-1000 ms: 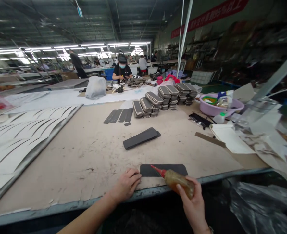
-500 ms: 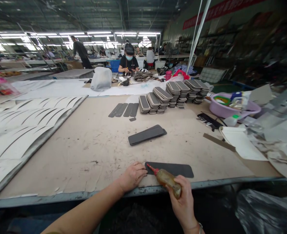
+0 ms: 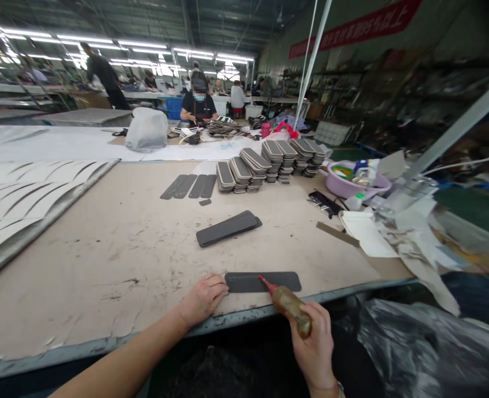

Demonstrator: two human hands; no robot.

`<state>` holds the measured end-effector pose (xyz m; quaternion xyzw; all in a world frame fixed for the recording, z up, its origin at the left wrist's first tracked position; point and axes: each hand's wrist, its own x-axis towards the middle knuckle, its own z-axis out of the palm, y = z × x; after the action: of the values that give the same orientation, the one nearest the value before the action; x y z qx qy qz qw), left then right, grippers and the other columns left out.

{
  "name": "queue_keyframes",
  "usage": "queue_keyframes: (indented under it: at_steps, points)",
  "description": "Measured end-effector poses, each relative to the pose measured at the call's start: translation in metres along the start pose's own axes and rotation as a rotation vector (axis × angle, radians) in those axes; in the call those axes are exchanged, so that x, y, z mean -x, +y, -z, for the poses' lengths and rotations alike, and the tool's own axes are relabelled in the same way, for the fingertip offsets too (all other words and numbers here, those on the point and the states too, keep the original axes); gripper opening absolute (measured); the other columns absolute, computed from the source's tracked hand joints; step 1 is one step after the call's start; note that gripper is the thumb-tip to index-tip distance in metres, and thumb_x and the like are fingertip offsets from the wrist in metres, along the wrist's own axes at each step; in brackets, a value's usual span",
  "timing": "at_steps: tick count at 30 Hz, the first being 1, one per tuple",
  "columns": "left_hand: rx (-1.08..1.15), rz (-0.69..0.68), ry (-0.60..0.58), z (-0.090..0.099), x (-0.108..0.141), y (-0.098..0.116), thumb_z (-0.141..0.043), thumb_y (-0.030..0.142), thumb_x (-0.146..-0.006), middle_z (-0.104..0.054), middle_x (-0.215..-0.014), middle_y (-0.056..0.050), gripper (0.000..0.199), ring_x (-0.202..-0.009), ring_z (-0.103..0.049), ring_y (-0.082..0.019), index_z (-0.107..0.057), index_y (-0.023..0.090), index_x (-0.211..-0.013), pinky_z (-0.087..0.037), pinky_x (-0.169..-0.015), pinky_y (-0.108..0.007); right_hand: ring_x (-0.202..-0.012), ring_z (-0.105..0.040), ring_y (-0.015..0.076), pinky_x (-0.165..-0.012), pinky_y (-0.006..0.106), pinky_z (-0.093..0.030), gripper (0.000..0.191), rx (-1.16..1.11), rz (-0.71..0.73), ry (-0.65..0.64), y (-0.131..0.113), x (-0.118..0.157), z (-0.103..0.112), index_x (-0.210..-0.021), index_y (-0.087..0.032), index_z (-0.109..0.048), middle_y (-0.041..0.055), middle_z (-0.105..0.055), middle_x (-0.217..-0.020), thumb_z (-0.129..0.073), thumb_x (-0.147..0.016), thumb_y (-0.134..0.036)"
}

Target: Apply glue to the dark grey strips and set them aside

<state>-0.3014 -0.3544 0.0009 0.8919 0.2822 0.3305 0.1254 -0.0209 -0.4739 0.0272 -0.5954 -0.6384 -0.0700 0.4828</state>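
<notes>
A dark grey rounded panel point(image 3: 246, 283) lies flat near the table's front edge. The curled fingers of my left hand point(image 3: 205, 296), pressed together, rest on its left end. My right hand point(image 3: 316, 337) is wrapped round a yellowish-brown glue bottle point(image 3: 288, 305), tilted with its red nozzle pointing up and left. The nozzle's tip is over the middle of the panel and seems to touch it. A thin faint line shows on the panel left of the tip. Farther back, overlapping dark grey panels point(image 3: 225, 229) lie on the table, out of reach of both hands.
Stacks of light-edged grey panels point(image 3: 240, 171) stand at the back, with several flat dark pieces point(image 3: 188, 186) left of them. A purple basin point(image 3: 339, 185), glasses point(image 3: 321, 205) and papers point(image 3: 369, 235) lie at right. Slit white sheets point(image 3: 29, 193) cover the left. A person sits opposite.
The nozzle has moved right along the panel from its left end to its middle, and a faint line now shows behind it. My left hand stays at the left end. The view has turned right.
</notes>
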Motion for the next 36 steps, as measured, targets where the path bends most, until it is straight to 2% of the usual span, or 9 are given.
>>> queue_keyframes:
  at_steps: [7, 13, 20, 22, 25, 28, 31, 36]
  points:
    - [-0.027, -0.015, -0.003, 0.0, 0.001, -0.001, -0.049, 0.017, -0.095, -0.066, -0.094, -0.006, 0.018, -0.09, -0.059, -0.016, -0.067, 0.015, -0.094, -0.05, -0.087, -0.032, -0.095, -0.054, 0.0248, -0.081, 0.039, -0.047, 0.024, 0.184, -0.011, 0.107, 0.01, -0.005, 0.02, -0.106, -0.013, -0.054, 0.0134, -0.053, -0.102, -0.061, -0.093, -0.032]
    - [-0.042, -0.038, 0.023, -0.001, 0.001, -0.002, -0.049, 0.017, -0.095, -0.067, -0.093, -0.007, 0.019, -0.089, -0.059, -0.016, -0.068, 0.015, -0.093, -0.051, -0.085, -0.031, -0.092, -0.055, 0.0264, -0.079, 0.039, -0.048, 0.029, 0.306, -0.026, 0.187, 0.018, -0.007, 0.028, -0.104, -0.01, -0.056, 0.0154, -0.055, -0.098, -0.063, -0.091, -0.036]
    - [-0.032, -0.005, 0.019, -0.001, 0.001, 0.002, -0.047, 0.018, -0.096, -0.067, -0.09, -0.007, 0.02, -0.087, -0.06, -0.017, -0.067, 0.015, -0.091, -0.052, -0.083, -0.033, -0.089, -0.054, 0.0277, -0.08, 0.041, -0.045, 0.033, 0.318, -0.032, 0.24, 0.006, -0.013, 0.031, -0.1, -0.012, -0.057, 0.0136, -0.056, -0.093, -0.069, -0.086, -0.039]
    - [-0.01, -0.001, 0.022, 0.0, 0.0, 0.004, -0.048, 0.017, -0.095, -0.067, -0.089, -0.006, 0.021, -0.086, -0.06, -0.016, -0.067, 0.015, -0.09, -0.052, -0.083, -0.033, -0.089, -0.053, 0.0277, -0.082, 0.042, -0.044, 0.037, 0.221, -0.105, 0.226, -0.002, -0.013, 0.025, -0.102, -0.014, -0.057, 0.0131, -0.056, -0.095, -0.069, -0.085, -0.044]
    - [0.014, 0.008, 0.016, 0.001, -0.001, 0.005, -0.048, 0.015, -0.094, -0.067, -0.09, -0.007, 0.02, -0.087, -0.06, -0.017, -0.068, 0.014, -0.093, -0.052, -0.084, -0.033, -0.09, -0.053, 0.0264, -0.083, 0.041, -0.042, 0.039, 0.034, -0.171, 0.122, -0.016, -0.012, 0.007, -0.106, -0.015, -0.055, 0.0121, -0.054, -0.101, -0.068, -0.085, -0.045]
    - [0.046, 0.033, -0.005, 0.001, -0.001, 0.005, -0.047, 0.013, -0.092, -0.067, -0.091, -0.007, 0.021, -0.087, -0.059, -0.017, -0.068, 0.014, -0.094, -0.051, -0.085, -0.033, -0.094, -0.053, 0.0253, -0.084, 0.04, -0.042, 0.033, -0.083, -0.096, 0.014, -0.029, -0.013, -0.015, -0.107, -0.016, -0.054, 0.0106, -0.054, -0.101, -0.066, -0.087, -0.039]
    - [0.066, 0.046, -0.011, 0.001, -0.001, 0.005, -0.046, 0.014, -0.092, -0.066, -0.091, -0.008, 0.021, -0.087, -0.059, -0.017, -0.067, 0.013, -0.094, -0.05, -0.085, -0.032, -0.096, -0.052, 0.0244, -0.086, 0.04, -0.041, 0.028, -0.132, -0.042, -0.025, -0.037, -0.016, -0.034, -0.108, -0.016, -0.053, 0.0099, -0.053, -0.101, -0.065, -0.089, -0.034]
    - [0.083, 0.057, -0.03, 0.002, -0.002, 0.005, -0.045, 0.016, -0.095, -0.065, -0.092, -0.007, 0.022, -0.087, -0.058, -0.016, -0.067, 0.013, -0.092, -0.049, -0.084, -0.03, -0.098, -0.052, 0.0236, -0.088, 0.039, -0.042, 0.028, -0.153, -0.038, -0.061, -0.039, -0.017, -0.046, -0.108, -0.016, -0.052, 0.0093, -0.053, -0.102, -0.065, -0.089, -0.033]
